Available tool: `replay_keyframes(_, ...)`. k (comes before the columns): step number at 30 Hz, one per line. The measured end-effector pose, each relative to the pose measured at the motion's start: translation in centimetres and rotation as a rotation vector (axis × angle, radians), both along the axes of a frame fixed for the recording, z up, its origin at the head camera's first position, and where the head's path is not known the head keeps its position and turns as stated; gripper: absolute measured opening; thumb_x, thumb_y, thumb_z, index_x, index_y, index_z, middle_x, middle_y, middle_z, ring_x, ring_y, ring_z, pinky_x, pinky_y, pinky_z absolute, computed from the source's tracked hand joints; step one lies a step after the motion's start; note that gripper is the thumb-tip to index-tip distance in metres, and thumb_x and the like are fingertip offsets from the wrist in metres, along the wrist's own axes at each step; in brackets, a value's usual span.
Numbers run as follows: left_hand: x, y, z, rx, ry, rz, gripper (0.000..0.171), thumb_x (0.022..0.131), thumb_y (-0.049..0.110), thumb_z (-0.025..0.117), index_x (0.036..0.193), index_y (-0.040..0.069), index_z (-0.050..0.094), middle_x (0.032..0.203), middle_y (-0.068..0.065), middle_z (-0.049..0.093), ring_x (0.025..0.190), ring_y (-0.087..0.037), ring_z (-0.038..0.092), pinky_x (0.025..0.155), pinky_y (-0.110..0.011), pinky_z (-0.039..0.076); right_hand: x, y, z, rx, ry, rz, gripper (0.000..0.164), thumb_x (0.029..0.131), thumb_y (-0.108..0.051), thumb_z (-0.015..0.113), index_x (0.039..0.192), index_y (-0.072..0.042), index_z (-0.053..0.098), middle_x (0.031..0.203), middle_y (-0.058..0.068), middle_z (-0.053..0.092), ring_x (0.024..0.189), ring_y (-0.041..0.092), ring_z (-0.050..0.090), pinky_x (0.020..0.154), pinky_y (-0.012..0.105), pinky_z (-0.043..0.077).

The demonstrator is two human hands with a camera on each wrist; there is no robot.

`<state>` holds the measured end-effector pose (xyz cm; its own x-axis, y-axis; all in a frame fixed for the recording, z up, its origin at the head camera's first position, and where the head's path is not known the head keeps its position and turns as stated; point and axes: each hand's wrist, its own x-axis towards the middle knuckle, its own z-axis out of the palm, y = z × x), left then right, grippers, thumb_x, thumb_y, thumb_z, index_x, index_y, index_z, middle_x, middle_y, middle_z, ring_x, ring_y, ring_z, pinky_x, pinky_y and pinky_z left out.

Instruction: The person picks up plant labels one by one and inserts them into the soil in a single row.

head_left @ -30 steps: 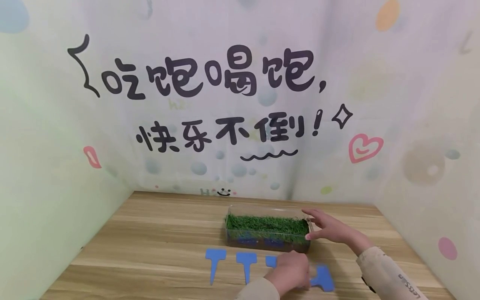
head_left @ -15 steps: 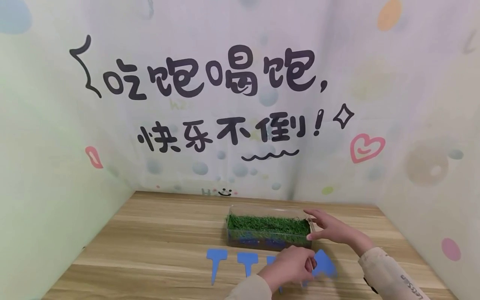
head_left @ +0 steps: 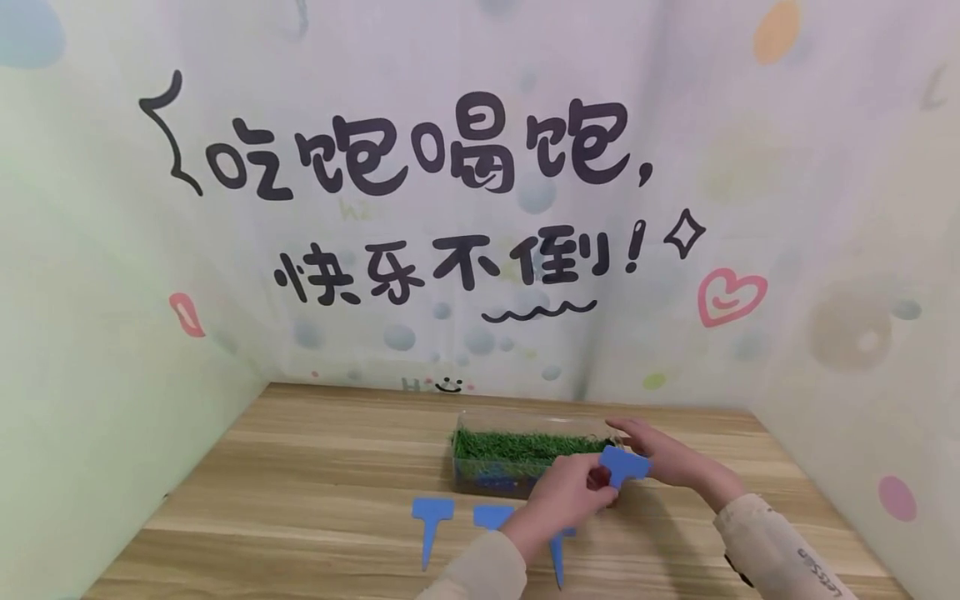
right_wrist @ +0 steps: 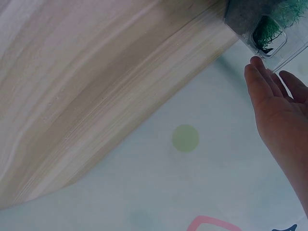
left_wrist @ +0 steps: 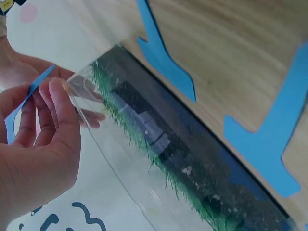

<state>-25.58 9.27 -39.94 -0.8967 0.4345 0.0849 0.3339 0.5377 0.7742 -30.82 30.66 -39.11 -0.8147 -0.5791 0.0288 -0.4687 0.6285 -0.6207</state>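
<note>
My left hand [head_left: 564, 493] pinches a blue T-shaped plant label [head_left: 624, 467] between thumb and fingers, raised in front of the right end of a clear plastic box [head_left: 467, 484]. In the left wrist view that label [left_wrist: 39, 82] slants across the fingertips. Green grass [head_left: 504, 442] fills the box above a dark layer. At the box's right end, my right hand [head_left: 673, 457] rests with its fingers extended; the right wrist view shows its fingertips [right_wrist: 257, 61] against the end wall. The held label partly covers this hand in the head view.
More blue labels lie before the box: a left one [head_left: 432, 510], a middle one [head_left: 491, 517] partly behind my left arm, and another [head_left: 558, 560]. Beyond the wooden table [head_left: 315, 450] stands a printed backdrop [head_left: 420, 350], with pale walls at both sides.
My left hand has picked the rightmost blue label up off the table and raised it toward the box's right end. The right hand stays at the box.
</note>
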Motion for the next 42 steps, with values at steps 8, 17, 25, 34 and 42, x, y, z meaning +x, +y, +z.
replay_keyframes(8,-1.2,-0.7,0.4,0.14,0.101,-0.003,0.008,0.094,0.019,0.07,0.098,0.012,0.07,0.09,0.002,0.071,0.076,0.0,0.059,0.068,-0.017,0.049,-0.1,0.1,-0.5,-0.024,0.017,-0.056,0.071,0.087,-0.023,0.078,0.14,0.008,0.044,0.138,0.033,0.047,0.125,0.049,0.049,0.097,0.06,0.049)
replay_keyframes(17,-2.6,-0.8,0.4,0.293,0.097,0.045,0.009,0.092,0.013,0.072,0.1,0.009,0.07,0.091,-0.004,0.072,0.08,-0.006,0.066,0.069,-0.018,0.052,-0.5,0.2,-0.7,-0.058,0.013,0.019,0.069,0.09,-0.02,0.075,0.141,0.011,0.04,0.142,0.034,0.046,0.133,0.059,0.041,0.105,0.069,0.036)
replay_keyframes(25,-3.7,-0.7,0.7,0.35,0.088,0.082,0.021,0.091,0.009,0.072,0.111,0.008,0.069,0.099,-0.009,0.073,0.088,-0.016,0.071,0.07,-0.022,0.057,-0.5,0.2,-0.7,-0.069,-0.038,0.006,0.083,0.091,-0.019,0.074,0.152,0.008,0.025,0.155,0.037,0.025,0.137,0.062,0.031,0.109,0.071,0.03)
replay_keyframes(34,-4.5,-0.4,1.0,0.308,0.115,0.131,0.019,0.093,0.016,0.071,0.11,0.009,0.069,0.1,-0.008,0.074,0.088,-0.015,0.071,0.072,-0.023,0.056,-0.5,0.0,-0.5,-0.036,-0.056,-0.034,0.085,0.09,-0.021,0.074,0.151,0.012,0.025,0.154,0.04,0.022,0.135,0.061,0.035,0.11,0.068,0.032)
replay_keyframes(42,-4.7,0.1,1.0,0.314,0.103,0.123,0.012,0.095,0.019,0.069,0.104,0.011,0.071,0.094,-0.003,0.074,0.083,-0.007,0.068,0.072,-0.021,0.053,-0.3,0.0,-0.2,-0.049,-0.092,-0.029,0.085,0.092,-0.021,0.072,0.153,0.01,0.022,0.156,0.04,0.018,0.137,0.062,0.032,0.11,0.069,0.03)
